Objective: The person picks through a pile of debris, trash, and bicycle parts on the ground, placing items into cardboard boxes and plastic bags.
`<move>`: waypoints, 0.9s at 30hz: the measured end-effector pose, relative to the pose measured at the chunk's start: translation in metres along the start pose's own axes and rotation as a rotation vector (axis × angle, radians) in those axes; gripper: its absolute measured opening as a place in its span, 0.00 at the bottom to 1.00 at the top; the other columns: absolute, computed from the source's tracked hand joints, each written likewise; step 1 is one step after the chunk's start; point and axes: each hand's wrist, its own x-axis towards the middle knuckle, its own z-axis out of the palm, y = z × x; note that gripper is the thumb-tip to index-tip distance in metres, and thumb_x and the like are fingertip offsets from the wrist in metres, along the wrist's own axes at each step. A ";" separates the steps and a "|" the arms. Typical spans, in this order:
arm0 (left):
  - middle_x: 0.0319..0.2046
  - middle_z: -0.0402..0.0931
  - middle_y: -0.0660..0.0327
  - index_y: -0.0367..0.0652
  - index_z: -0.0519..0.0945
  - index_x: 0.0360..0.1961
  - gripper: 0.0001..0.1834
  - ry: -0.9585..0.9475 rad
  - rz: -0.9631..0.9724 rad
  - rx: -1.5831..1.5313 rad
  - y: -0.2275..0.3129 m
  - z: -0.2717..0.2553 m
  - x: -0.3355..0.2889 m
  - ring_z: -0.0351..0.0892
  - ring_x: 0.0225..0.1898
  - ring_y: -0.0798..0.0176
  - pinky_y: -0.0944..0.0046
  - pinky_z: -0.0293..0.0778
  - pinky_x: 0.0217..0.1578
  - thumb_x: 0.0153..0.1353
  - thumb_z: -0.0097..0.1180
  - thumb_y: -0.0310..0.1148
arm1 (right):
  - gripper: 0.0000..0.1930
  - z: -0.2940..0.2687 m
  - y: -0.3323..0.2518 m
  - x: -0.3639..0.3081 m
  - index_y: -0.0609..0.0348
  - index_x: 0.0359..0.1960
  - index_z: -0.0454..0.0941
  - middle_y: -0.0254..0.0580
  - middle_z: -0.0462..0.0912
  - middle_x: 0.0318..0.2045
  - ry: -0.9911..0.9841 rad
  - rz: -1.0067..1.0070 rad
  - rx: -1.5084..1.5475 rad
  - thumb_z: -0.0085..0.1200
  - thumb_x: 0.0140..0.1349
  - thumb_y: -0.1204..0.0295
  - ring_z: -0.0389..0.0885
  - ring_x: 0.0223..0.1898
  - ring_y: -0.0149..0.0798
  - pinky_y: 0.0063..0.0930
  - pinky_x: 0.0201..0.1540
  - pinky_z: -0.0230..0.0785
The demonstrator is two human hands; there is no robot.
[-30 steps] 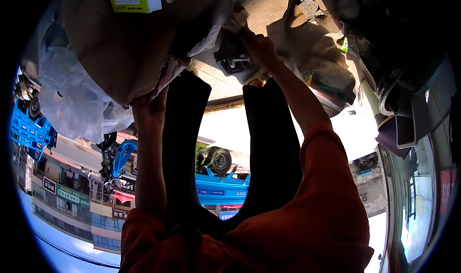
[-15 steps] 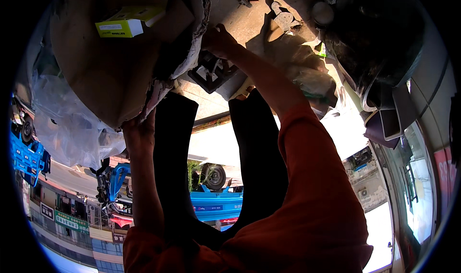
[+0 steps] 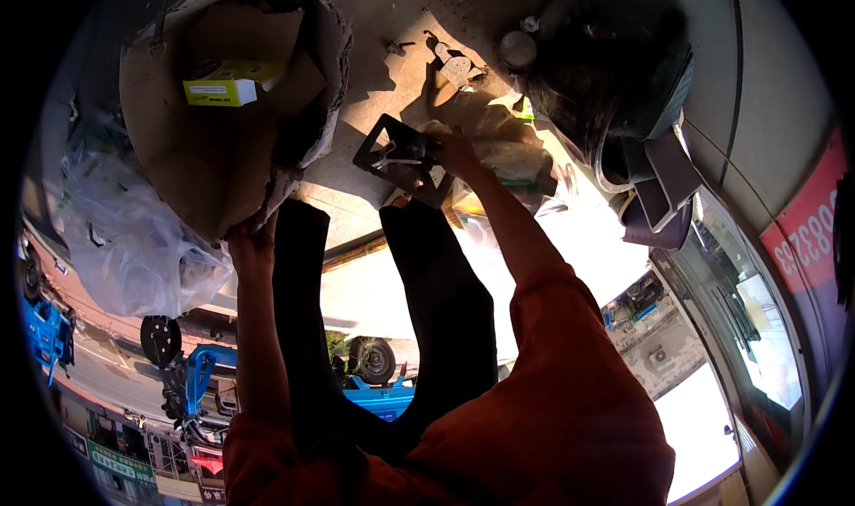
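My left hand [image 3: 253, 239] is closed on the near torn edge of a large open cardboard box [image 3: 178, 172]. A small yellow-green carton [image 3: 220, 93] lies inside that box. Right of the box, my right hand [image 3: 456, 152] grips the right end of a dark angular frame-like piece [image 3: 390, 148], with light metal parts showing in its opening. What exactly this piece is, I cannot make out. It is tilted above the sunlit ground, and its lower right part is in shadow.
Crumpled clear plastic bags [image 3: 134, 230] bulge left of the box. Pale flat metal pieces [image 3: 457, 68] and a small bolt-like part [image 3: 398, 49] lie ahead. A dark bin-like container [image 3: 614, 87] stands right, beside a grey bracket [image 3: 666, 181]. Blue vehicles [image 3: 378, 397] are behind.
My right hand has moved away from the box's edge, and the dark frame is now raised in its grip. The view has shifted, showing more of the box, still held by my left hand.
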 end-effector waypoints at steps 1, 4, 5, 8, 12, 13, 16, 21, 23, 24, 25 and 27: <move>0.43 0.68 0.52 0.34 0.67 0.44 0.16 -0.001 -0.009 -0.017 0.002 0.000 -0.004 0.67 0.47 0.54 0.55 0.67 0.48 0.51 0.47 0.23 | 0.15 -0.017 0.003 -0.019 0.43 0.40 0.73 0.56 0.67 0.43 0.009 -0.060 -0.002 0.49 0.47 0.64 0.68 0.42 0.54 0.41 0.45 0.63; 0.43 0.68 0.53 0.36 0.68 0.43 0.16 -0.015 -0.054 -0.016 -0.001 0.001 -0.036 0.68 0.46 0.55 0.54 0.67 0.48 0.50 0.48 0.23 | 0.16 -0.055 0.015 -0.078 0.43 0.41 0.73 0.55 0.69 0.41 -0.014 0.223 0.011 0.50 0.46 0.65 0.68 0.43 0.55 0.41 0.45 0.63; 0.42 0.69 0.53 0.37 0.68 0.43 0.16 -0.020 -0.098 0.023 0.004 0.003 -0.048 0.68 0.45 0.55 0.53 0.67 0.48 0.50 0.48 0.23 | 0.15 -0.056 0.034 -0.099 0.45 0.39 0.73 0.53 0.71 0.39 0.032 0.231 0.050 0.50 0.46 0.65 0.69 0.41 0.54 0.40 0.43 0.64; 0.39 0.71 0.54 0.37 0.68 0.42 0.15 0.027 -0.162 0.111 0.004 0.003 -0.092 0.71 0.43 0.56 0.53 0.71 0.44 0.50 0.46 0.25 | 0.12 -0.089 0.045 -0.166 0.49 0.34 0.75 0.47 0.76 0.29 0.101 0.189 0.200 0.50 0.46 0.64 0.74 0.35 0.49 0.38 0.37 0.66; 0.42 0.67 0.51 0.39 0.62 0.46 0.17 0.101 -0.218 0.180 0.017 0.019 -0.162 0.69 0.44 0.52 0.47 0.71 0.41 0.52 0.38 0.25 | 0.10 -0.090 0.077 -0.249 0.58 0.32 0.73 0.37 0.77 0.22 0.171 0.279 0.274 0.48 0.53 0.66 0.77 0.23 0.32 0.22 0.26 0.68; 0.44 0.66 0.51 0.39 0.60 0.47 0.18 0.108 -0.246 0.195 0.025 0.026 -0.181 0.69 0.44 0.51 0.46 0.71 0.41 0.52 0.37 0.25 | 0.08 -0.085 0.090 -0.269 0.60 0.33 0.73 0.35 0.77 0.23 0.167 0.322 0.456 0.47 0.55 0.69 0.77 0.23 0.30 0.19 0.25 0.69; 0.45 0.64 0.50 0.38 0.58 0.50 0.19 0.044 -0.231 0.185 0.040 0.020 -0.224 0.69 0.44 0.51 0.48 0.71 0.41 0.56 0.38 0.29 | 0.10 -0.109 0.080 -0.327 0.61 0.36 0.72 0.41 0.78 0.26 0.068 0.412 0.601 0.49 0.54 0.69 0.78 0.25 0.33 0.23 0.27 0.71; 0.42 0.66 0.53 0.45 0.58 0.50 0.21 0.047 -0.212 0.178 0.077 -0.012 -0.284 0.72 0.38 0.51 0.52 0.74 0.35 0.54 0.42 0.30 | 0.16 -0.171 0.013 -0.393 0.57 0.27 0.74 0.36 0.75 0.18 -0.036 0.540 0.299 0.57 0.41 0.58 0.72 0.20 0.30 0.27 0.23 0.62; 0.42 0.66 0.53 0.46 0.59 0.51 0.21 0.013 -0.188 0.064 0.089 -0.024 -0.303 0.71 0.39 0.51 0.50 0.73 0.36 0.55 0.44 0.33 | 0.19 -0.179 0.023 -0.403 0.57 0.26 0.74 0.39 0.76 0.21 -0.057 0.592 0.340 0.57 0.38 0.54 0.72 0.20 0.32 0.29 0.24 0.62; 0.45 0.65 0.54 0.47 0.60 0.51 0.21 -0.020 -0.146 0.056 0.090 -0.036 -0.315 0.70 0.41 0.52 0.51 0.71 0.38 0.56 0.45 0.35 | 0.19 -0.183 0.027 -0.405 0.57 0.28 0.75 0.39 0.76 0.22 -0.050 0.538 0.330 0.57 0.39 0.55 0.73 0.21 0.31 0.28 0.25 0.63; 0.45 0.65 0.54 0.47 0.60 0.51 0.21 -0.019 -0.129 0.041 0.097 -0.045 -0.326 0.70 0.41 0.52 0.51 0.71 0.38 0.56 0.45 0.35 | 0.18 -0.188 0.029 -0.414 0.57 0.29 0.75 0.38 0.77 0.23 -0.026 0.505 0.327 0.57 0.40 0.57 0.74 0.22 0.30 0.27 0.26 0.65; 0.46 0.65 0.53 0.39 0.62 0.50 0.20 -0.264 0.325 0.910 0.107 -0.059 -0.350 0.68 0.45 0.54 0.57 0.68 0.44 0.56 0.44 0.32 | 0.17 -0.200 0.035 -0.411 0.57 0.31 0.76 0.37 0.77 0.24 0.003 0.465 0.448 0.57 0.41 0.59 0.74 0.23 0.28 0.25 0.27 0.66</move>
